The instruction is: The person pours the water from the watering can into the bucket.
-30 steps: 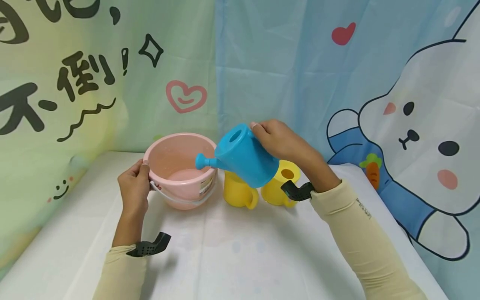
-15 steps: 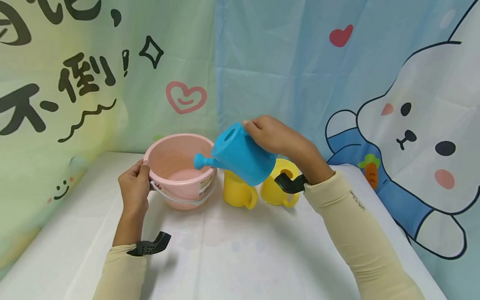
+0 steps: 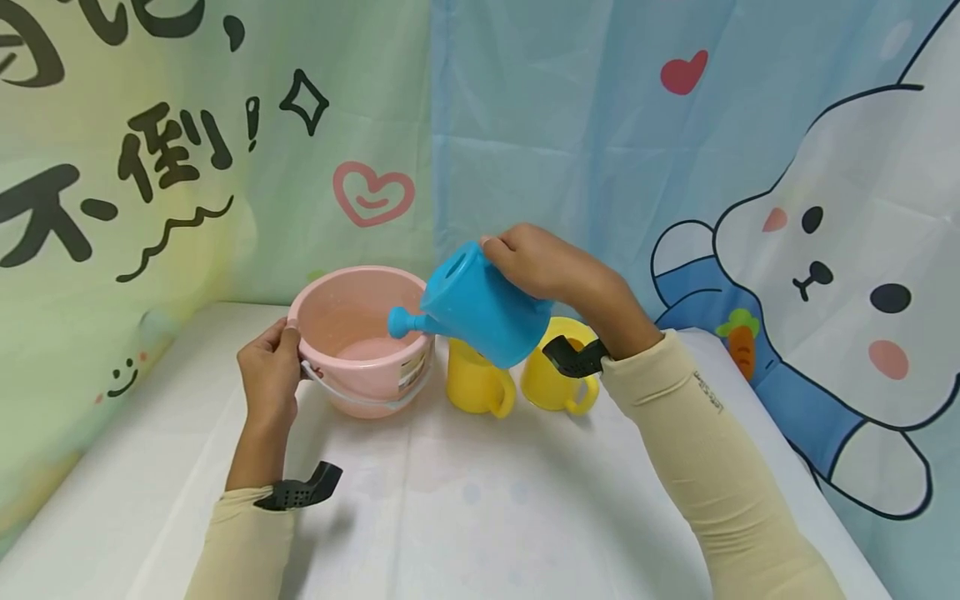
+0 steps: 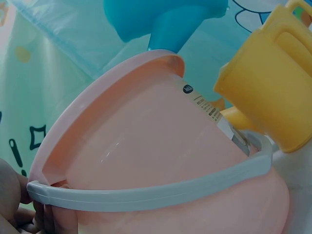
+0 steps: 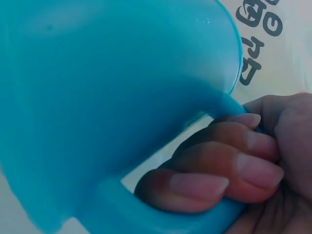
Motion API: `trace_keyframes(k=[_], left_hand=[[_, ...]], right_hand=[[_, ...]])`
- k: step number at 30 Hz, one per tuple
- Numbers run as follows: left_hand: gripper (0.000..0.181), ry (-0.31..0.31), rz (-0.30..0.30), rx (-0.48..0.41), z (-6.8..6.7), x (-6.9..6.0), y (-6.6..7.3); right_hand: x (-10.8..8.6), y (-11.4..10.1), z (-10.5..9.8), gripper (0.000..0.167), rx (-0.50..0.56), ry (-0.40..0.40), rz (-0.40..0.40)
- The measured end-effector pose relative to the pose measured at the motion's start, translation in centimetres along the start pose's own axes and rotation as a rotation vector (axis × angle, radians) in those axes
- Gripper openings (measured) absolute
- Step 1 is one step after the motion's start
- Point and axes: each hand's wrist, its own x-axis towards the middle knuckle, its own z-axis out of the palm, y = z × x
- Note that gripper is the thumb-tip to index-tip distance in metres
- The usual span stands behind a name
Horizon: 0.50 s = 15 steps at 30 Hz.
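My right hand (image 3: 543, 262) grips the handle of a blue watering can (image 3: 487, 308), its fingers (image 5: 209, 180) curled through the loop in the right wrist view. The can tilts left, its spout over the right rim of a pink bucket (image 3: 367, 379). On the bucket's left rim my left hand (image 3: 270, 371) pinches the edge, thumb outermost, near the end of the white bail handle (image 4: 146, 199). Whether water runs from the spout I cannot tell. Two yellow watering cans stand right of the bucket: the nearer one (image 3: 476, 392) and the farther one (image 3: 555, 379), both partly hidden behind the blue can and right arm.
A white cloth covers the table (image 3: 450, 500). Behind it hangs a printed curtain (image 3: 525, 125) with a cartoon rabbit at the right and lettering at the left. Each wrist wears a black camera mount.
My right hand has lifted slightly and shifted left, carrying the blue watering can a little with it and tipping it a bit more. The left hand and bucket stay in place.
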Motion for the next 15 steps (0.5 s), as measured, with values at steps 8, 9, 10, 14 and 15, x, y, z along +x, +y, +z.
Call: trace_keyframes(k=[8,9,10,14,15], left_hand=[[0.045,0.001,-0.017,0.005,0.05,0.01,0.08],[0.045,0.002,-0.017,0.006,0.04,0.01,0.05],[0.045,0.001,-0.017,0.007,0.05,0.01,0.03],[0.046,-0.002,-0.018,-0.002,-0.01,-0.01,0.15],[0.046,-0.002,-0.017,-0.003,-0.02,-0.01,0.17]], right_hand=[[0.03,-0.58,-0.08,0.049,-0.024,0.000,-0.010],[0.05,-0.59,-0.08,0.049,-0.024,-0.003,-0.010],[0.08,-0.59,-0.07,0.050,-0.026,-0.006,-0.010],[0.14,-0.71,-0.10,0.048,-0.027,-0.006,-0.005],[0.17,-0.75,-0.11,0.047,-0.030,-0.007,-0.004]])
